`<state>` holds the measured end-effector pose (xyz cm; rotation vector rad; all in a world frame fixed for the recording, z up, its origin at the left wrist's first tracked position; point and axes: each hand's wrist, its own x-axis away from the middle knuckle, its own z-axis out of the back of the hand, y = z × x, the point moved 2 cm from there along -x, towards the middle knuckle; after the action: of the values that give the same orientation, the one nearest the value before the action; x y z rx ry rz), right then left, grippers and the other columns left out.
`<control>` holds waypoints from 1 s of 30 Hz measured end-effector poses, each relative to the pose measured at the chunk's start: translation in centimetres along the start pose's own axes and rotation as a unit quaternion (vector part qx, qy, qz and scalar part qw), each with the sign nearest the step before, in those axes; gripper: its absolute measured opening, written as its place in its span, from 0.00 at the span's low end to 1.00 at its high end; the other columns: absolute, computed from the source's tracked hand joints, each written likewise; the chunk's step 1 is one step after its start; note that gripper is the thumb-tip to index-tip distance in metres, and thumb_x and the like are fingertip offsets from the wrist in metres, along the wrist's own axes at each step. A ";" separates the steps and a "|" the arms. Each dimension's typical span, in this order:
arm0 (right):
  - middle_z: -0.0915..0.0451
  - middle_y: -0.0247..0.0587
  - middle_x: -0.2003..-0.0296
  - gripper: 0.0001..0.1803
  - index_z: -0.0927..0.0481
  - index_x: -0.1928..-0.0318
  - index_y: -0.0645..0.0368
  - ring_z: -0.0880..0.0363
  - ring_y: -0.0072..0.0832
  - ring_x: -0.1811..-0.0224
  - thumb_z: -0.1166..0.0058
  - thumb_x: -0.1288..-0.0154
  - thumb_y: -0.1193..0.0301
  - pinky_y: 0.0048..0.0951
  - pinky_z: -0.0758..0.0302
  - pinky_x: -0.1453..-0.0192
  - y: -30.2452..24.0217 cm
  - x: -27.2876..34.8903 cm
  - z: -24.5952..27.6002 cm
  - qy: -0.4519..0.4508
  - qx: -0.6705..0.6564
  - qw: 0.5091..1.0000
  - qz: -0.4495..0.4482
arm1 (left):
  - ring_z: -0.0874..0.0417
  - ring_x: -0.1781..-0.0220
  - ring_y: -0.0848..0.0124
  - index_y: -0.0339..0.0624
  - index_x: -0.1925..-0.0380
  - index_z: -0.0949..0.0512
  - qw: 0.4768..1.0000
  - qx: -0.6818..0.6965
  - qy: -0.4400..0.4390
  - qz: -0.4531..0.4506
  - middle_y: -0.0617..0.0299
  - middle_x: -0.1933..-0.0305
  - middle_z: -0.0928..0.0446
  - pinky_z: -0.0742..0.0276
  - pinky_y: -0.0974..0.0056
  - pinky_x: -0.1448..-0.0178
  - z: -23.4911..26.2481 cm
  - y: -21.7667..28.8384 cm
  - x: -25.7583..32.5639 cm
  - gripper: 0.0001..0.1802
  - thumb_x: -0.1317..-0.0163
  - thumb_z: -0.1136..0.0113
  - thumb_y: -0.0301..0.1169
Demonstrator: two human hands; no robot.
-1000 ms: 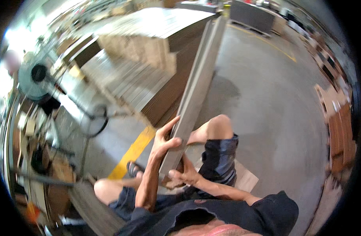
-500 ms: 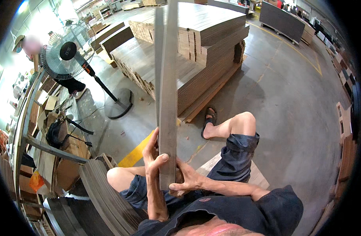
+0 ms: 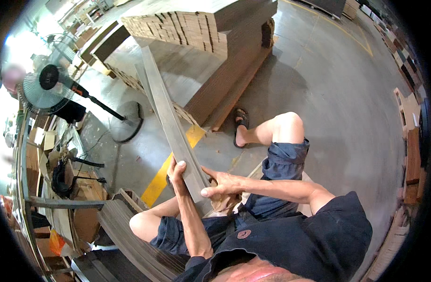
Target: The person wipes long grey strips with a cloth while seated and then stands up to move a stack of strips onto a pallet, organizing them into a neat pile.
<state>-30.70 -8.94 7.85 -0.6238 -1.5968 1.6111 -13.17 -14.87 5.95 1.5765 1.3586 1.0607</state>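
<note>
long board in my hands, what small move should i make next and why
I'd probably slide the left hand a little farther up the long board: both it and the right hand hold the board close to its near end, while most of its length reaches out ahead with no hand on it.

From head height, the wide fisheye view looks steeply down and outward past the knees (image 3: pixel 289 126). Nearest is the shirt (image 3: pixel 295 235), then the left hand (image 3: pixel 176 173) and right hand (image 3: pixel 220 183); the stack (image 3: pixel 225 70) lies far, the fan (image 3: pixel 49 77) far left, and boards (image 3: pixel 413 155) to the right.
</note>
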 end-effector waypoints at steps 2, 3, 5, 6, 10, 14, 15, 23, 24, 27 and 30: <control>0.38 0.63 0.30 0.63 0.54 0.22 0.59 0.39 0.48 0.27 0.43 0.47 0.33 0.42 0.41 0.25 1.6 -0.9 1.7 -0.012 0.025 0.997 -0.068 | 0.20 0.55 0.68 0.33 0.39 0.28 0.999 -0.001 -0.005 0.035 0.55 0.52 0.21 0.25 0.66 0.51 -0.7 -0.4 -1.5 0.36 0.47 0.41 0.42; 0.38 0.63 0.30 0.64 0.54 0.22 0.59 0.38 0.48 0.27 0.43 0.47 0.33 0.42 0.40 0.25 1.5 -1.7 3.0 -0.022 0.017 0.997 -0.073 | 0.20 0.55 0.68 0.33 0.39 0.28 0.999 -0.003 -0.006 0.043 0.55 0.52 0.21 0.25 0.66 0.50 -1.2 -0.2 -3.1 0.36 0.47 0.42 0.42; 0.33 0.62 0.33 0.62 0.47 0.25 0.63 0.32 0.46 0.32 0.43 0.48 0.32 0.39 0.37 0.27 1.2 -3.6 5.2 -0.010 0.020 0.999 -0.030 | 0.20 0.52 0.67 0.33 0.37 0.28 0.999 0.030 -0.011 0.040 0.56 0.49 0.21 0.25 0.66 0.49 -2.5 0.3 -6.0 0.34 0.44 0.41 0.37; 0.32 0.61 0.34 0.61 0.45 0.26 0.64 0.31 0.45 0.33 0.43 0.48 0.32 0.39 0.37 0.28 0.6 -4.7 6.3 -0.025 0.004 0.998 -0.051 | 0.20 0.52 0.68 0.33 0.37 0.27 0.998 0.041 0.008 0.039 0.57 0.49 0.21 0.25 0.66 0.49 -2.5 0.5 -7.5 0.32 0.43 0.41 0.35; 0.24 0.55 0.41 0.61 0.39 0.27 0.55 0.25 0.42 0.39 0.39 0.55 0.30 0.40 0.30 0.33 0.3 -7.7 10.9 -0.031 0.044 0.995 -0.086 | 0.19 0.58 0.69 0.28 0.42 0.24 0.998 0.038 0.031 0.036 0.58 0.54 0.19 0.25 0.69 0.53 -2.8 -0.3 -14.3 0.27 0.43 0.40 0.29; 0.29 0.59 0.36 0.67 0.42 0.25 0.55 0.30 0.47 0.33 0.37 0.62 0.29 0.43 0.35 0.28 1.7 -8.7 12.4 -0.046 0.016 0.993 -0.104 | 0.17 0.61 0.68 0.34 0.43 0.24 0.999 -0.008 -0.019 0.050 0.57 0.57 0.19 0.19 0.65 0.58 -3.7 0.2 -15.1 0.26 0.42 0.44 0.32; 0.29 0.59 0.35 0.67 0.42 0.25 0.55 0.30 0.47 0.33 0.38 0.61 0.28 0.43 0.36 0.28 1.6 -8.6 12.0 -0.037 -0.003 0.995 -0.089 | 0.17 0.61 0.68 0.34 0.43 0.23 0.998 -0.008 -0.018 0.052 0.57 0.57 0.19 0.19 0.65 0.59 -3.7 0.4 -14.9 0.26 0.42 0.44 0.33; 0.30 0.61 0.35 0.67 0.47 0.23 0.55 0.33 0.50 0.30 0.41 0.57 0.28 0.47 0.37 0.26 1.6 -6.4 11.1 -0.047 0.065 0.992 -0.098 | 0.22 0.44 0.61 0.28 0.27 0.45 0.996 -0.022 0.067 0.050 0.44 0.38 0.27 0.26 0.62 0.41 -4.3 -1.0 -11.7 0.48 0.47 0.37 0.34; 0.28 0.63 0.37 0.64 0.41 0.26 0.56 0.29 0.51 0.33 0.41 0.56 0.29 0.48 0.33 0.28 0.4 -5.7 11.3 -0.048 0.079 0.990 -0.110 | 0.22 0.44 0.61 0.31 0.25 0.51 0.998 0.008 0.051 0.036 0.45 0.37 0.28 0.25 0.62 0.41 -4.7 -1.0 -11.2 0.51 0.47 0.37 0.33; 0.24 0.63 0.42 0.59 0.33 0.30 0.59 0.24 0.49 0.38 0.42 0.54 0.30 0.47 0.28 0.33 1.0 -6.3 12.4 -0.029 0.127 0.984 -0.122 | 0.19 0.50 0.60 0.28 0.25 0.53 0.997 -0.005 0.062 0.052 0.41 0.40 0.28 0.21 0.63 0.48 -5.2 -0.5 -10.9 0.54 0.48 0.36 0.31; 0.17 0.58 0.57 0.54 0.28 0.35 0.67 0.17 0.43 0.51 0.39 0.50 0.34 0.40 0.21 0.45 -1.2 -6.8 14.0 0.091 0.084 0.986 -0.108 | 0.19 0.53 0.60 0.24 0.26 0.53 0.997 0.022 0.061 0.039 0.40 0.44 0.26 0.20 0.62 0.51 -5.5 -0.9 -11.7 0.54 0.50 0.35 0.30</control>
<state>-37.54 -22.89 9.21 -0.4756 -1.3299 1.4649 -19.60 -26.17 5.86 1.6311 1.4183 1.1986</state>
